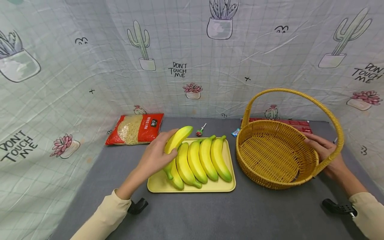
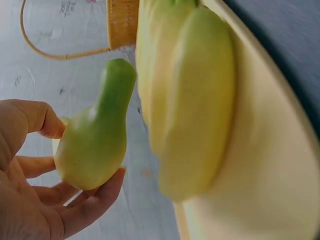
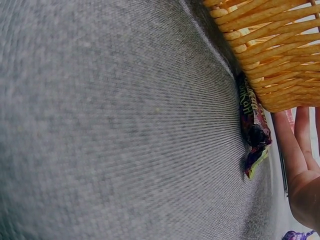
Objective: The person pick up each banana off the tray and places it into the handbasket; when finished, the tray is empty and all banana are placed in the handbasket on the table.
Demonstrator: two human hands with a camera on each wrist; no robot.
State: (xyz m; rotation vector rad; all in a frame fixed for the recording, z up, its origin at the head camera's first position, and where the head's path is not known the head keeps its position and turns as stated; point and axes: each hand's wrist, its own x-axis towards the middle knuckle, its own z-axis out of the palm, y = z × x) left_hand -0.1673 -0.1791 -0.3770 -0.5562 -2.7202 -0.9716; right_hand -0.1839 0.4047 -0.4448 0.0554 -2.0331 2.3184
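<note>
My left hand (image 1: 156, 151) holds a yellow banana with green ends (image 1: 177, 139) between thumb and fingers, above the left end of a pale yellow tray (image 1: 192, 189). In the left wrist view the banana (image 2: 95, 140) stays apart from the others. Several more bananas (image 1: 207, 160) lie side by side on the tray. To its right stands a round woven basket (image 1: 270, 156) with a tall arched handle; nothing shows inside. My right hand (image 1: 327, 155) grips the basket's right rim, thumb over the edge. In the right wrist view its fingers lie along the outer wall, partly hidden by the basket.
A red bag with a window of pale yellow contents (image 1: 135, 129) lies at the back left. Behind the tray are a lollipop (image 1: 199, 132) and a small blue wrapper (image 1: 236, 132). A red package (image 1: 304, 126) is behind the basket. A dark wrapped sweet (image 3: 255, 130) lies near the basket.
</note>
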